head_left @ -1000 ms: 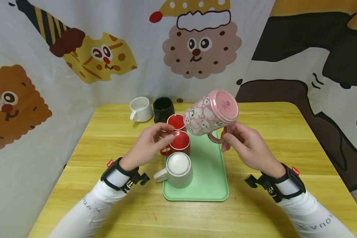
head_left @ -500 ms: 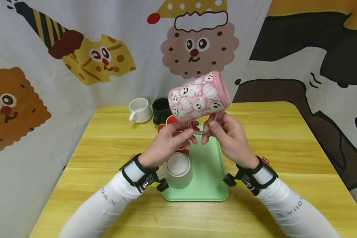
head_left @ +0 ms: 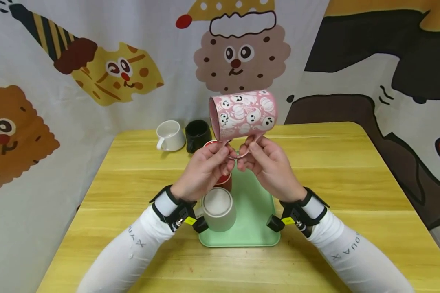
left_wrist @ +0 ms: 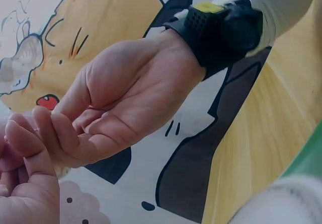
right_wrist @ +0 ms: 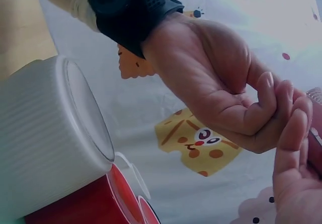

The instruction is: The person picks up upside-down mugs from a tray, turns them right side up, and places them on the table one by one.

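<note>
A pink mug point(head_left: 245, 113) patterned with white ghosts and pumpkins is held in the air above the tray. It lies on its side, mouth to the left, base to the right and handle down. My left hand point(head_left: 207, 167) pinches the handle near its mouth end. On the end nearer the base, my right hand point(head_left: 273, 169) grips the same handle. Fingers of both hands almost meet under it; the left wrist view shows the right hand's palm point(left_wrist: 136, 93), with only a bit of mug visible at the edge.
Below is a green tray point(head_left: 254, 219) bearing an upturned whitish mug point(head_left: 218, 211) and red mugs point(head_left: 226, 182) partly hidden by my left hand. Behind, a white mug point(head_left: 170, 136) and a black mug point(head_left: 198, 136) stand on the wooden table point(head_left: 337, 171). A cartoon-printed cloth hangs at the back.
My left hand has moved right from beside the red mugs and taken hold of the handle. My right hand has shifted left with the pink mug, which has turned from base-on to side-on.
</note>
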Motion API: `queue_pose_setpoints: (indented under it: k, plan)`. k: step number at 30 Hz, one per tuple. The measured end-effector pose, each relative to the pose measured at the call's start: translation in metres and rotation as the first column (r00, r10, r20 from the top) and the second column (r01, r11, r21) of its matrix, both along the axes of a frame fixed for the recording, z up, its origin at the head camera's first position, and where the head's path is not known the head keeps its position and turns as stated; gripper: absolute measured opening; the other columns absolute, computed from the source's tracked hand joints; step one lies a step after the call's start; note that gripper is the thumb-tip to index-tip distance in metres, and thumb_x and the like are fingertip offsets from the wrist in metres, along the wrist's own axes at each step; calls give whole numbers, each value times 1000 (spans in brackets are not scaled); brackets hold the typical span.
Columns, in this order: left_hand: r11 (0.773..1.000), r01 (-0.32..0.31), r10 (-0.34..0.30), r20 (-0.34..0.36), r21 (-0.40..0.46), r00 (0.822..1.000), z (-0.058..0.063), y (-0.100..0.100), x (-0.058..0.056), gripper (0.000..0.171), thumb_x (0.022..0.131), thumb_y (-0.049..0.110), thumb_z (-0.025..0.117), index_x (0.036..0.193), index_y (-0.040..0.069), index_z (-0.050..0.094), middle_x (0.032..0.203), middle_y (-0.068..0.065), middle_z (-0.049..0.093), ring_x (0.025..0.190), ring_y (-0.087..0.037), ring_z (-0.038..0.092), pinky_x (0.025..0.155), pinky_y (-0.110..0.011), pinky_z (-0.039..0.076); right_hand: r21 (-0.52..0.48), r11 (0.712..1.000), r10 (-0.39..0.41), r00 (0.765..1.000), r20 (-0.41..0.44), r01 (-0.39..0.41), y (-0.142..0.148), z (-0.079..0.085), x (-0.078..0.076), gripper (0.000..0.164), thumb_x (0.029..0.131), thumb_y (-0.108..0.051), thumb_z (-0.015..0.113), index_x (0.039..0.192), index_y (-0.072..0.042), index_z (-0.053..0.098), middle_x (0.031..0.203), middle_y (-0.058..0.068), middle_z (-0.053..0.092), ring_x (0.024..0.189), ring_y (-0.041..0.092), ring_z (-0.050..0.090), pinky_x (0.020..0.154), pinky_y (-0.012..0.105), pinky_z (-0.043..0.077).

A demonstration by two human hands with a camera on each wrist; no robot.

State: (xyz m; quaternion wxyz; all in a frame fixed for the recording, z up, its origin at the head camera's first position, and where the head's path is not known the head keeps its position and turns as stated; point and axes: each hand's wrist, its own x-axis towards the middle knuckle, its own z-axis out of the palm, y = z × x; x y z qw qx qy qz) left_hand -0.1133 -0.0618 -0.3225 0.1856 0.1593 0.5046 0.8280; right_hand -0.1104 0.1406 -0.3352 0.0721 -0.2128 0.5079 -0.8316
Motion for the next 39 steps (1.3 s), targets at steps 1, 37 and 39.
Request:
queue_pose_setpoints:
  k: [1, 37, 39]
  plan:
    - [1000, -7, 7, -9, 3, 1000, 0, 0, -1, 23, 115, 7, 44, 107, 6, 66, 100, -6, 67, 80, -12, 62, 69, -19, 51, 12, 1000, 3, 1000, 20, -3, 0, 0, -1, 16, 115, -17, 46, 118, -3, 52, 106, 9, 65, 88, 17, 69, 82, 28, 60]
    - [748, -344, 171, -335, -568, 926, -22, -51, -112, 49, 109, 43, 59, 117, -5, 66, 101, -16, 63, 81, -24, 57, 72, -33, 50, 476, 858, -159, 981, -108, 191, 84, -31, -10, 37, 112, -18, 57, 146, -3, 54, 137, 20, 61, 112, 29, 72, 96, 36, 58]
    - [731, -340, 174, -321, -591, 931, -25, -51, -116, 50, 108, 45, 59, 118, -3, 67, 102, -15, 63, 81, -25, 58, 72, -32, 51, 489, 849, -167, 979, -114, 201, 87, -33, -9, 37, 112, -20, 57, 145, -3, 54, 138, 23, 60, 112, 28, 72, 96, 35, 58]
